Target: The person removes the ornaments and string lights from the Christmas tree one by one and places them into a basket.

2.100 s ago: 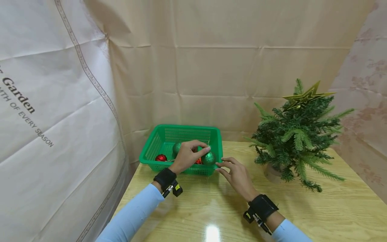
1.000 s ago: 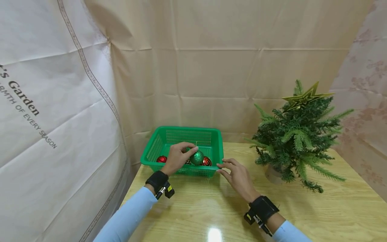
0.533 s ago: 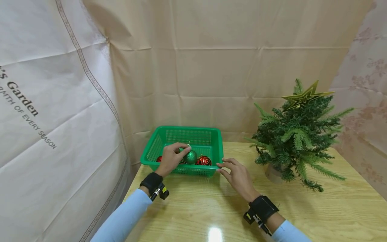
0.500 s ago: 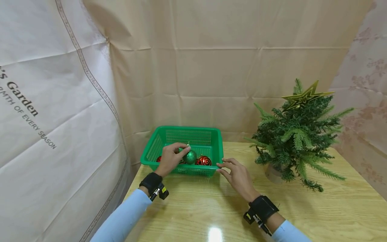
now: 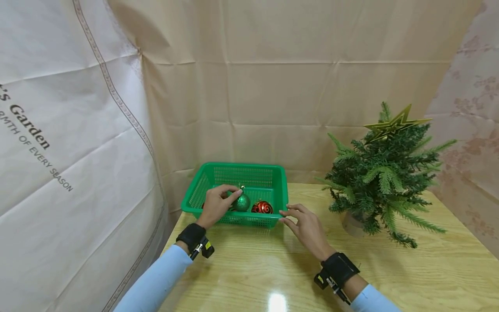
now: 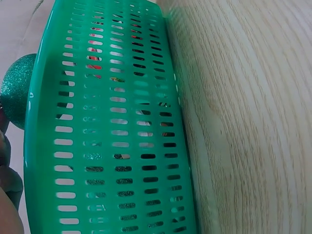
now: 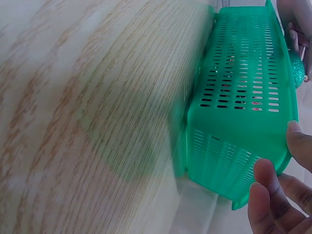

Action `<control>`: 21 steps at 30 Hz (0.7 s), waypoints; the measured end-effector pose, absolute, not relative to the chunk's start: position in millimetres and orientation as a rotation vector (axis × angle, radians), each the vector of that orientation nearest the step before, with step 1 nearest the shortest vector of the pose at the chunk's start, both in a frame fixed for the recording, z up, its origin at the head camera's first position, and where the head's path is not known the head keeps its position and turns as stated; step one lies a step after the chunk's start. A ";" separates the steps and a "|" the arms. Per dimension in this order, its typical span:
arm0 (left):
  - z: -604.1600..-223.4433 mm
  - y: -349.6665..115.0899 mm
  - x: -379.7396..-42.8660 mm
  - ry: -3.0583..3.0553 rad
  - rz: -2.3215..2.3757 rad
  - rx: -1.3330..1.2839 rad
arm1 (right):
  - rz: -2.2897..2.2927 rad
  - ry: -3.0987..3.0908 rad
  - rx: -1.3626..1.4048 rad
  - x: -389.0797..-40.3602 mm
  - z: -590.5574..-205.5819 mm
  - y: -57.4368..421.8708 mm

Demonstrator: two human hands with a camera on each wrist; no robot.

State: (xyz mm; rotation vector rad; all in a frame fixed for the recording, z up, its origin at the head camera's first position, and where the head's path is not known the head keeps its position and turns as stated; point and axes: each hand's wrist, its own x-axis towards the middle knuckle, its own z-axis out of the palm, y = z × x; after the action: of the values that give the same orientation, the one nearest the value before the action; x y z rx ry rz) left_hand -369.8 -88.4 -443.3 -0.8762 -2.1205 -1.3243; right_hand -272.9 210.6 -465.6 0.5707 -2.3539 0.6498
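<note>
My left hand point(image 5: 216, 205) reaches into the green plastic basket point(image 5: 279, 173) and pinches a glittery green bauble point(image 5: 241, 203) near its top cap. That green bauble point(image 6: 18, 91) is held at rim height in the left wrist view. Just right of it, in the basket, lies a shiny red bauble point(image 5: 262, 207) with a swirl pattern. My right hand point(image 5: 306, 226) holds the basket's near right corner, thumb on the front rim and fingertips point(image 7: 265, 170) on the side. Other ornaments sit partly hidden behind my left hand and the slotted wall.
The basket stands on a wooden table point(image 5: 249, 268) against a beige cloth backdrop point(image 5: 273, 95). To its right stands a small artificial Christmas tree point(image 5: 383, 173) topped with a gold star point(image 5: 397, 125). A white printed cloth point(image 5: 70, 143) hangs at the left.
My left hand has moved left across the basket with the green bauble, uncovering the red swirl bauble. My right hand has stayed at the basket's corner.
</note>
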 end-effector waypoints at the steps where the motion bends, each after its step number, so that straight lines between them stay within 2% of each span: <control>1: -443.4 -89.1 -369.6 -2.123 -1.328 -0.872 | 0.650 -2.353 0.571 -272.8 -465.7 210.6; 21: -443.6 -106.5 -373.0 -2.145 -1.214 -0.800 | 0.686 -2.342 0.558 -273.7 -467.5 210.0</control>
State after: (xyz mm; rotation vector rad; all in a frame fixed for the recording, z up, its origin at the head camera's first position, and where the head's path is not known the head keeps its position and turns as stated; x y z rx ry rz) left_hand -373.0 -106.5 -443.6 -0.8005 -2.1451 -1.2139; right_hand -273.7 210.0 -467.5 0.5584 -2.3416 0.6861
